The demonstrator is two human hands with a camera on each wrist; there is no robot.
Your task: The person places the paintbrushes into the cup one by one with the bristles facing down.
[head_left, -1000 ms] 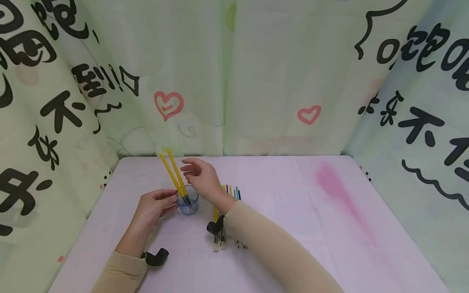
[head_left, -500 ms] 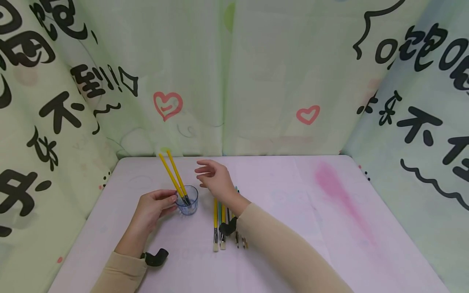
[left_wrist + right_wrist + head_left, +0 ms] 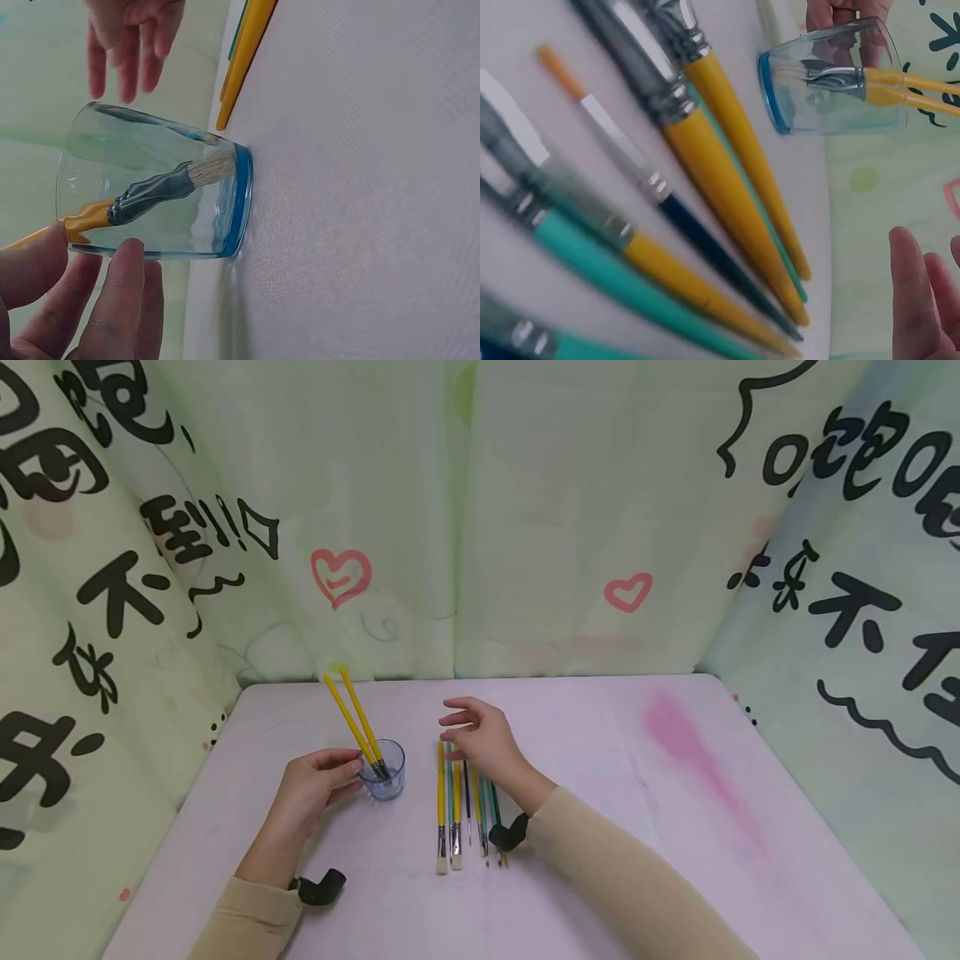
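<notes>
The row of paintbrushes (image 3: 465,802) lies on the pink table (image 3: 637,827) directly under the right hand (image 3: 480,739) — fingers loosely spread, holding nothing, hovering over the handle tips. Left hand (image 3: 311,785) grips the glass cup (image 3: 384,770) just left of the row, two yellow brushes (image 3: 352,718) leaning inside. Bare tabletop stretches right — curtain walls close in behind.

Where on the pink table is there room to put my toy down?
The wide stretch of the pink table right of the row of paintbrushes is bare, past the pink smear. It is crowded on the left, where the left hand holds the clear blue-bottomed cup.
</notes>
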